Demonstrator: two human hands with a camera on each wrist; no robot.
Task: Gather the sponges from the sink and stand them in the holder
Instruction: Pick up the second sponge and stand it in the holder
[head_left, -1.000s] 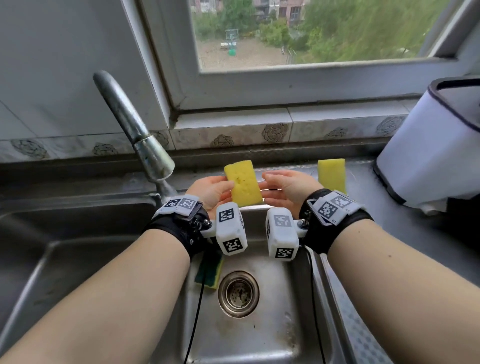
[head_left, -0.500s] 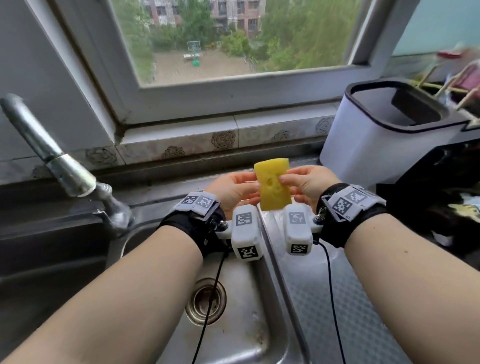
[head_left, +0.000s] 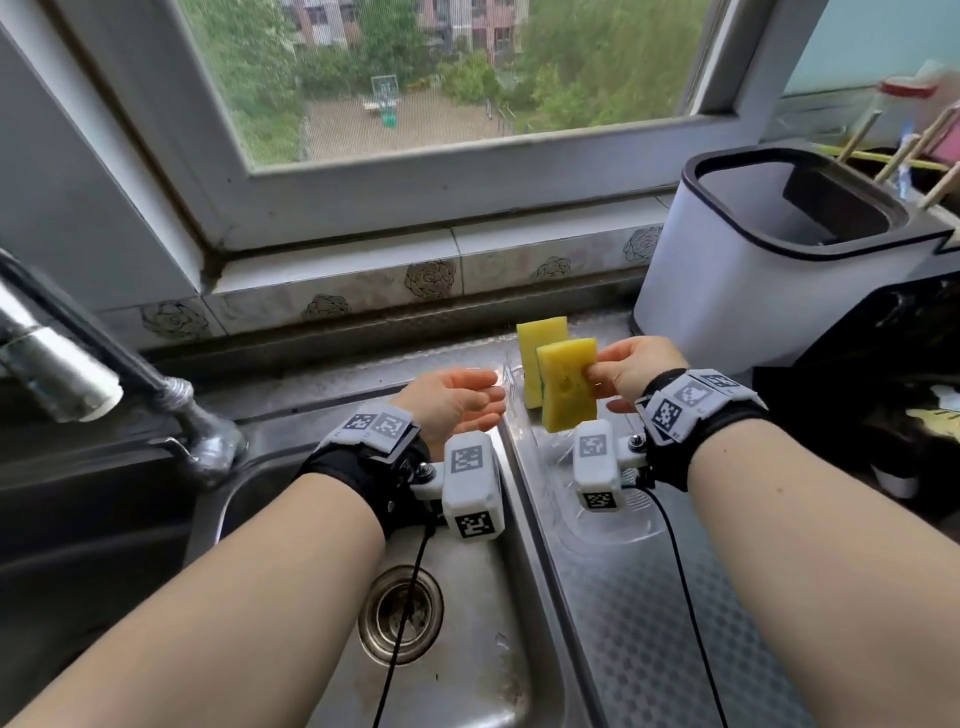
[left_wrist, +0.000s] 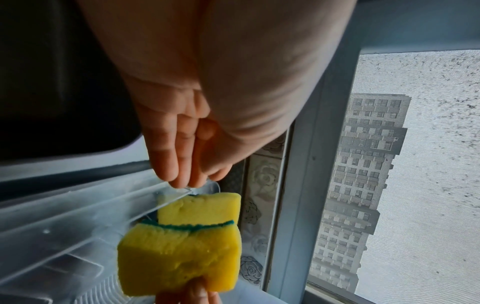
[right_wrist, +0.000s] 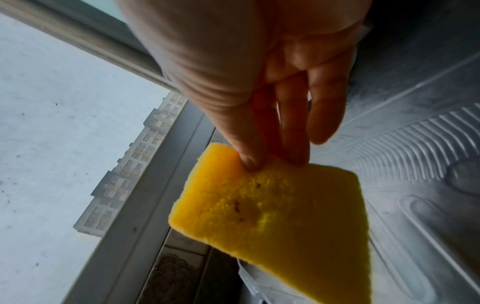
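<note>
My right hand pinches a yellow sponge by its right edge between thumb and fingers and holds it upright above the drainboard. In the right wrist view the thumb presses into that sponge. Just behind it a second yellow sponge with a green layer stands in a clear plastic holder. My left hand is open to the left of both. Its straight fingertips touch the holder's clear rim, beside the standing sponge and the held sponge.
The steel sink with its drain lies below my left wrist, and the faucet juts in from the left. A white bin with a dark rim stands at the right, close to my right hand. The window sill runs behind.
My left hand has let go of the sponge and opened. My right hand alone has carried it to the right, in front of the sponge standing in the holder.
</note>
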